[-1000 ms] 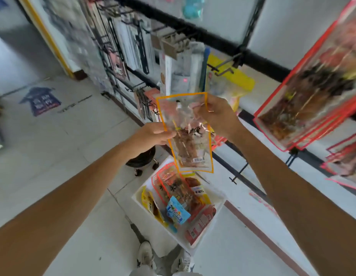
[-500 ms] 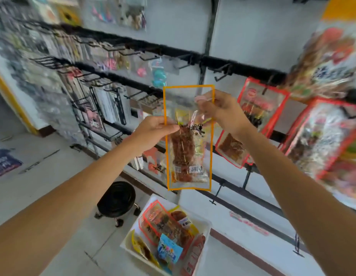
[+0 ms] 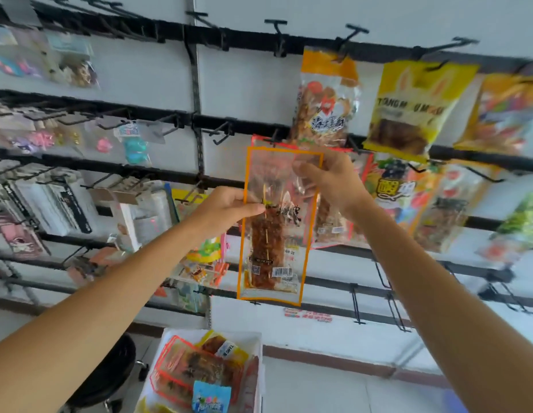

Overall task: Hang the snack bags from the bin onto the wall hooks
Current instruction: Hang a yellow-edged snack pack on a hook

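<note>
A clear orange-edged snack bag [image 3: 274, 239] with brown skewered meat hangs upright between both hands, in front of the wall rails. My left hand [image 3: 226, 208] pinches its left edge about halfway up. My right hand [image 3: 327, 178] pinches its top right corner, just below a black wall hook [image 3: 274, 138] where a red-edged bag hangs behind. The white bin [image 3: 181, 335] stands on the floor below, holding several more snack bags [image 3: 196, 371].
Black rails with hooks cross the white wall. Snack bags [image 3: 324, 96] and a yellow bag [image 3: 408, 108] hang at upper right, small goods at left. Bare hooks [image 3: 220, 134] stick out left of the held bag. A black stool [image 3: 110, 374] stands left of the bin.
Both hands have lifted the orange-edged bag higher, up to the middle rail's hooks. The view has tilted up, so the bin sits lower in the frame.
</note>
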